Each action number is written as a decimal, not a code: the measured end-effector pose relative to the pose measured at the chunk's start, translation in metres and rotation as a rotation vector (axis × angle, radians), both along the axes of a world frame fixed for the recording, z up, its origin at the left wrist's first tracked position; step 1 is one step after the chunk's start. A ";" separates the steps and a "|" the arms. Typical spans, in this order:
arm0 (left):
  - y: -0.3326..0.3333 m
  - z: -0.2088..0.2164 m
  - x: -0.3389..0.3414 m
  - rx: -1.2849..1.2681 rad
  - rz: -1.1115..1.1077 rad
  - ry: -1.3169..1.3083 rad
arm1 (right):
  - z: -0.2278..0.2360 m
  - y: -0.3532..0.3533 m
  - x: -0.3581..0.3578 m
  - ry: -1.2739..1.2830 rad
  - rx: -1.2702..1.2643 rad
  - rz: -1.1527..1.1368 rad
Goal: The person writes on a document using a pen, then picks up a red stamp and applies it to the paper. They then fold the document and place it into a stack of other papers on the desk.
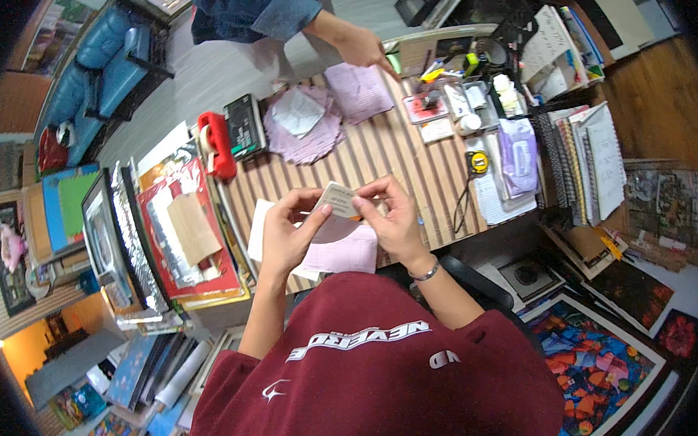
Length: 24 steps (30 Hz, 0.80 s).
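Between my two hands, above the near edge of the striped table (400, 169), is a small pale card or flat packet (335, 203) with rows of print. My left hand (286, 234) pinches its left side, thumb on the front. The fingers of my right hand (394, 221) close on its right edge, where a bit of orange shows. Below the card lies a sheet of pink paper (351, 252), partly covered by my hands. A piece of white paper (258, 230) sits just left of my left hand.
Across the table another person's hand (363, 47) reaches toward the far edge. Scalloped pink paper (314, 136), a red tape dispenser (219, 146) and a black box (245, 128) stand at left. A yellow tape measure (477, 162) and purple wipes pack (519, 160) lie at right.
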<state>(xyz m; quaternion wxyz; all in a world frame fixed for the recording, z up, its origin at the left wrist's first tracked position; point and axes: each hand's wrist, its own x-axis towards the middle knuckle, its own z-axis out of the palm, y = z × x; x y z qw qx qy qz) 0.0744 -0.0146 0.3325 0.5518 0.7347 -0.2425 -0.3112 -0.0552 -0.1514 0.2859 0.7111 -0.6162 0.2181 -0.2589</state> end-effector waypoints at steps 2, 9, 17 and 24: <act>-0.010 -0.006 0.003 0.037 -0.007 0.011 | -0.002 -0.005 0.000 -0.014 -0.011 -0.030; -0.027 -0.004 -0.005 0.093 0.076 -0.225 | -0.007 -0.067 -0.007 0.093 -0.684 -0.169; -0.019 0.000 0.010 0.224 0.097 -0.326 | -0.147 -0.363 0.014 0.840 -0.836 -0.799; 0.012 -0.002 0.010 0.274 0.249 -0.265 | -0.166 -0.389 0.049 1.138 -0.788 -0.604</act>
